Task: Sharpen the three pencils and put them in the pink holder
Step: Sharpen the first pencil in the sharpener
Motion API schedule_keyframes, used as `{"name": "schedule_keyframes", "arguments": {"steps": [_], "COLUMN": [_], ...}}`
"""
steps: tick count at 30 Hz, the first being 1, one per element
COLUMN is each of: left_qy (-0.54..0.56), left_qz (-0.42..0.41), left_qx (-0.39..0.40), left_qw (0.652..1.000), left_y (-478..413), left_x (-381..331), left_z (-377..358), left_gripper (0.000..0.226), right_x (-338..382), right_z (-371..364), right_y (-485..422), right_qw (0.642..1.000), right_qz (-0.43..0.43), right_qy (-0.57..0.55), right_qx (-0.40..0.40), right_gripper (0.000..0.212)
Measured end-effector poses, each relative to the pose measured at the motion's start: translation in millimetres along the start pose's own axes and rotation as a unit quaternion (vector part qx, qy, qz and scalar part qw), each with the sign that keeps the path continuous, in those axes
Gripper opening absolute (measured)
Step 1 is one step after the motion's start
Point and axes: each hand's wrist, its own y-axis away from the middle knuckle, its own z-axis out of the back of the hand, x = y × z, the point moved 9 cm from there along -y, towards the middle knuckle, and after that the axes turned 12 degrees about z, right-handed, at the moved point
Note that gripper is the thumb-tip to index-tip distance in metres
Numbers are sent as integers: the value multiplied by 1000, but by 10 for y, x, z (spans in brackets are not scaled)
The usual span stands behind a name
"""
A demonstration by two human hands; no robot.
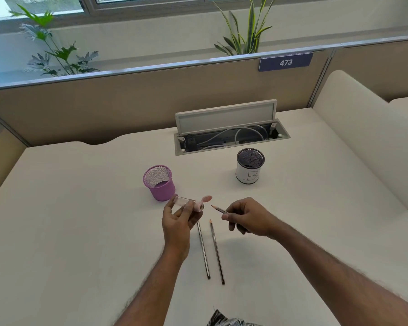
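The right hand pinches 1 light, stiff pencil close behind its tip, which could snap, the left hand holds the little sharpener, and 2 more pencils lie on the worktop near the pink holder.

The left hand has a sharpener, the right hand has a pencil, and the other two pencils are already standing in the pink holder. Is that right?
Not quite. The head view shows the left loose pencil and right loose pencil lying flat on the table; the pink holder holds none. The sharpener in left hand, held pencil in right hand: correct.
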Motion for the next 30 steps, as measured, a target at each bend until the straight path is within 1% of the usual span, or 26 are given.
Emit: {"name": "schedule_keyframes", "arguments": {"steps": [5,9,16,20,24,27,30], "left_qy": [43,53,48,48,44,44,28], "left_qz": [15,15,11,21,14,17,5], "left_qx": [15,26,37,22,35,20,14], "left_qw": [999,998,998,998,998,999,999], "left_y": [14,30,73,63,91,54,47], "left_x": [54,56,38,79,66,94,101], "left_z": [-25,-54,-94,-72,-102,-54,-33], "left_gripper": [48,46,37,51,52,56,53], "right_x": [59,100,93,118,145,165,196], "right_z": [-15,-33,-31,-32,-42,-44,-46], "right_y": [-35,-45,-49,-57,-52,-46,-37], "right_qw": [999,997,997,996,995,994,993], "right_qz": [29,39,35,39,42,42,44], "right_qy": [-3,56,70,79,88,95,105], "right_qx": [-27,-29,-25,-23,-18,-16,-20], "right_gripper": [25,20,19,19,20,19,18]}}
